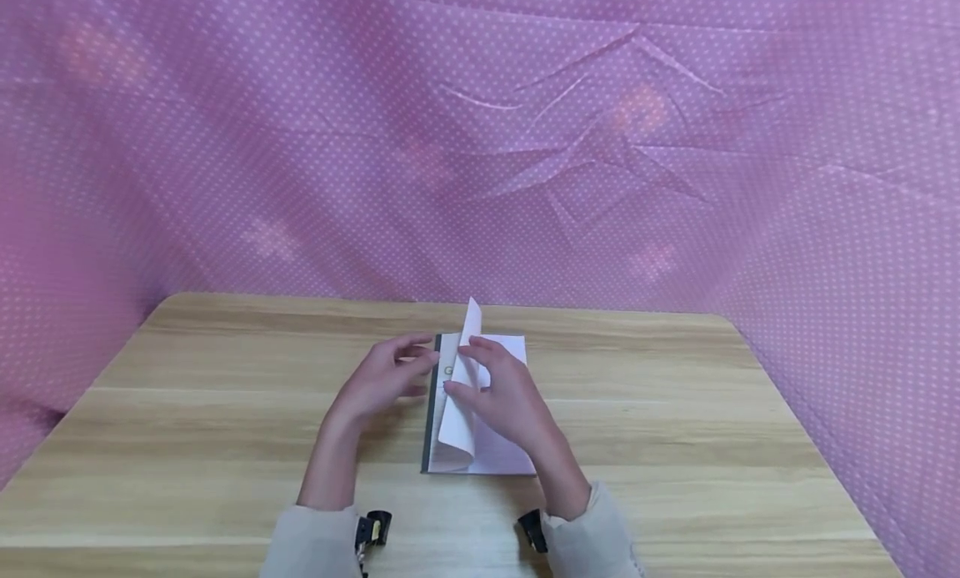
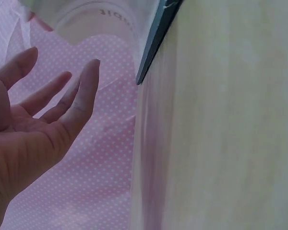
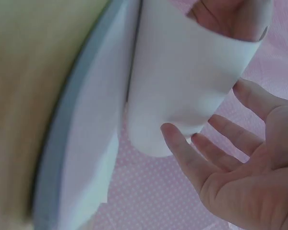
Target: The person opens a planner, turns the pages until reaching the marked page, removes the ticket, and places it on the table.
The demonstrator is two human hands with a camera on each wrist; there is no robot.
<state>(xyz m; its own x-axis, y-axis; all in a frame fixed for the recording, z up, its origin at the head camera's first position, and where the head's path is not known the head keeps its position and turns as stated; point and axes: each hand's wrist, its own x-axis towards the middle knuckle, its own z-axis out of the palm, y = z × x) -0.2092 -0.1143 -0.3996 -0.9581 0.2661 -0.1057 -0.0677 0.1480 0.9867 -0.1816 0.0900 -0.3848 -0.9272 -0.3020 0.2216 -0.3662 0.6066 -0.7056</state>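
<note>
A notebook (image 1: 504, 451) with a dark spine lies open on the table, spine to the left. One white leaf (image 1: 459, 424) stands up from it, bent into a curve. My right hand (image 1: 510, 399) touches this leaf from the right; in the right wrist view its slightly bent fingers rest against the curled sheet (image 3: 182, 72). Just left of the dark spine (image 2: 156, 43), my left hand (image 1: 378, 382) hovers with loose, spread fingers and holds nothing. Some printed lettering shows on the page beneath the leaf. The raised sheet partly hides the left hand in the right wrist view.
The notebook is on a light wood-grain table (image 1: 675, 444) with rounded far corners. A pink dotted cloth (image 1: 480, 186) hangs behind the table and at both sides. Dark wrist devices (image 1: 532, 530) sit by both beige sleeves (image 1: 311, 545).
</note>
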